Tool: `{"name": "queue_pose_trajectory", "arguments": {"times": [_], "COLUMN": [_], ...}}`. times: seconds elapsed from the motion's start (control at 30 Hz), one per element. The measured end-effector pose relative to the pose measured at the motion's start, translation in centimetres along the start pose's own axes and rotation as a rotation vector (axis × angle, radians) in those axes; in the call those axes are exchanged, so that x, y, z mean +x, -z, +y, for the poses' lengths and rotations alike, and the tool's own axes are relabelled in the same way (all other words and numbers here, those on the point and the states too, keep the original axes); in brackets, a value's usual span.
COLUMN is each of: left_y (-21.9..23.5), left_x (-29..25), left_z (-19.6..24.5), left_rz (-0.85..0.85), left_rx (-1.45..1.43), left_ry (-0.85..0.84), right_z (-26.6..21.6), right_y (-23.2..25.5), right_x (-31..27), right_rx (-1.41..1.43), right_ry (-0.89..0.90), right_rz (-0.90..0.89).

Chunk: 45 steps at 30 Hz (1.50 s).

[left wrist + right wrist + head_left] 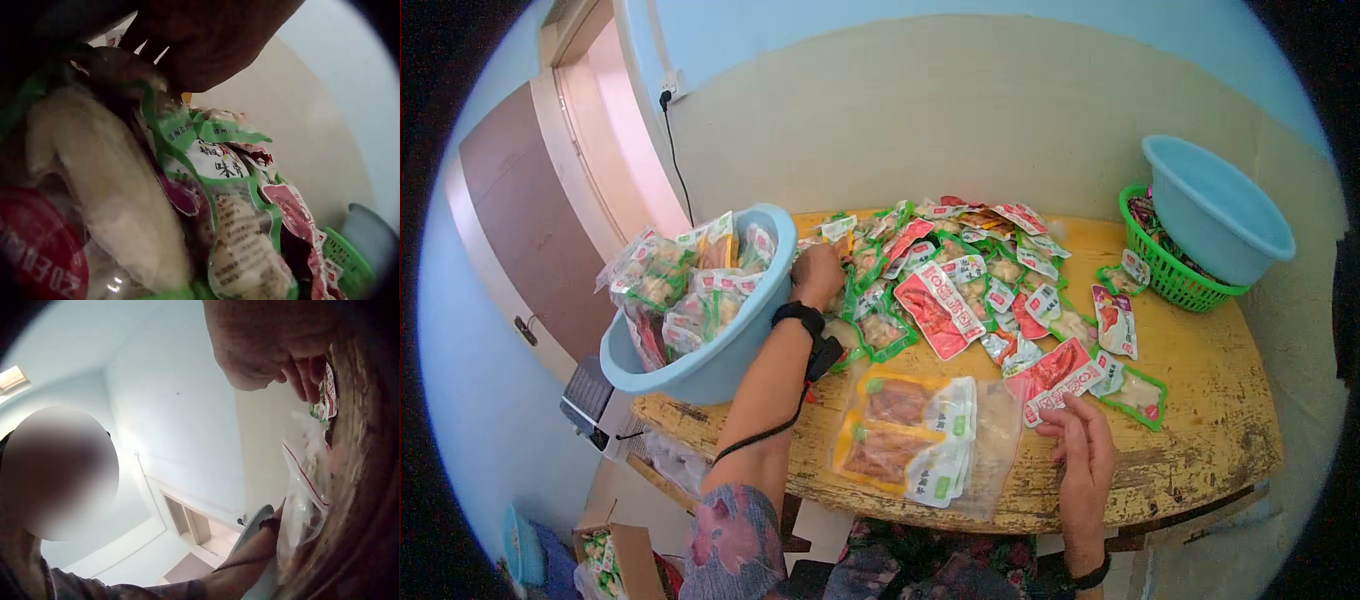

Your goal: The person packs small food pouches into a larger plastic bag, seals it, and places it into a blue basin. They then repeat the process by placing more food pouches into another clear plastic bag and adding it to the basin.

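Observation:
My left hand (818, 276) reaches into the left edge of a heap of sealed snack packets (940, 300), right beside a light blue basin (775, 260). In the left wrist view its fingers (187, 59) point down among green-edged packets (244, 250); I cannot tell whether they grip one. My right hand (1082, 462) hovers low at the table's front, fingers loosely bent, fingertips at the edge of a red-and-white packet (1055, 378). Between the hands lies a clear zip bag (998, 440) with two yellow-edged packets of brown food (900, 425) on or in it.
Packets (690, 290) fill the basin at the table's left end. At the back right, another blue basin (1215, 205) leans on a green basket (1175, 265) holding wrapped items. The worn yellow table (1200, 400) has a rounded right end. A cardboard box (625, 560) stands on the floor.

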<state>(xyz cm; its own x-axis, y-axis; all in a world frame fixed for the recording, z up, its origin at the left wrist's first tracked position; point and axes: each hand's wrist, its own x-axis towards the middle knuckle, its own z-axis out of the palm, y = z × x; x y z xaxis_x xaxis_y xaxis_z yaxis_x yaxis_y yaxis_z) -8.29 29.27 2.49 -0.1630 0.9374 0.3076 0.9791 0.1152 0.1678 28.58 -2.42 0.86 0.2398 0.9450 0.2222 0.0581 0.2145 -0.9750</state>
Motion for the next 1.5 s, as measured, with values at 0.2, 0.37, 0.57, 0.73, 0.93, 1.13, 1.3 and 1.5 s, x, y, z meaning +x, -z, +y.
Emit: {"name": "queue_pose_trajectory", "arguments": {"times": [0.2, 0.37, 0.57, 0.73, 0.93, 1.13, 1.3, 1.5], "left_y": [2.8, 4.8, 6.5, 5.7, 4.2, 1.9, 2.1, 3.3], "left_x": [-3.7, -4.5, -7.2, -11.4, -7.5, -3.6, -4.1, -5.0], "left_z": [3.8, 4.7, 6.2, 8.5, 6.6, 2.9, 2.4, 2.4], "left_rz": [0.258, 0.407, 0.550, 0.261, 0.313, 0.124, -0.075, 0.194], "left_rx": [0.049, -0.189, -0.386, -0.510, -0.261, 0.017, -0.132, -0.037], "left_ry": [-0.055, -0.092, -0.182, -0.495, -0.494, -0.224, -0.018, -0.137], "right_z": [0.0, 0.0, 0.4, 0.1, 0.3, 0.5, 0.4, 0.7], "right_y": [0.1, 0.0, 0.2, 0.2, 0.2, 0.1, 0.0, 0.1], "right_x": [0.0, 0.1, 0.0, -0.3, -0.3, 0.0, -0.1, 0.0], "right_rx": [-0.051, -0.007, 0.008, -0.029, -0.048, -0.035, -0.035, -0.059], "right_ry": [0.025, 0.061, 0.100, 0.126, 0.099, 0.115, 0.106, 0.099], "right_rz": [0.013, 0.032, 0.047, 0.019, 0.016, 0.012, 0.013, 0.015]}}
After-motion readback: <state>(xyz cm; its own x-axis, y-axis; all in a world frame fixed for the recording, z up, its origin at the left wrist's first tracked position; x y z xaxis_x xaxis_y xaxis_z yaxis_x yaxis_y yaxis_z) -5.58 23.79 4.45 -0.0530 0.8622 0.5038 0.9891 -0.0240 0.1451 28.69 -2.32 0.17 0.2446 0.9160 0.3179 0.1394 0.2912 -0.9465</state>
